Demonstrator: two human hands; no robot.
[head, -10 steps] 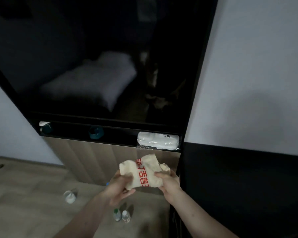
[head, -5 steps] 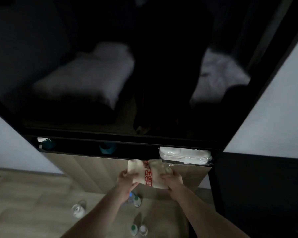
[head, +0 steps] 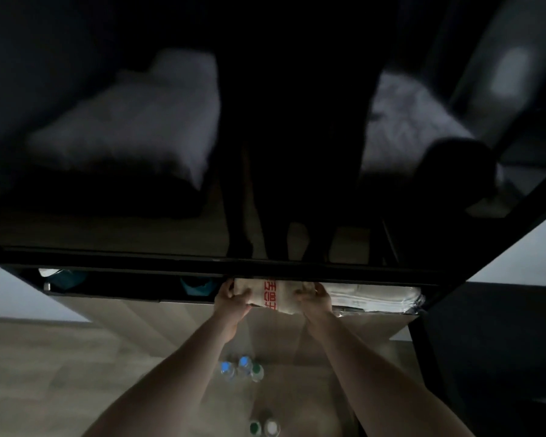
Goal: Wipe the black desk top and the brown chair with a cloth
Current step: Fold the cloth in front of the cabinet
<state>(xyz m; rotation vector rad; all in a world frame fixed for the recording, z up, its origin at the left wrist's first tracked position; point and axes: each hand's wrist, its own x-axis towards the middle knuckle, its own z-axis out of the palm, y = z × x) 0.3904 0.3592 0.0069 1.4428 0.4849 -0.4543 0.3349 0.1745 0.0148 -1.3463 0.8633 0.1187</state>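
head view shows a soft, cream cloth [head: 273,296] with red printed characters, bunched and creased, held up at the front lip of a narrow shelf slot under a glossy black panel [head: 202,137] that mirrors white bedding. the left hand [head: 232,299] has its fingers curled round the cloth's left end and the right hand [head: 314,298] grips the right end. just right of the cloth lies a flat white plastic-wrapped pack [head: 375,298], and small capped bottles [head: 241,369] stand on the pale wood-grain floor below.
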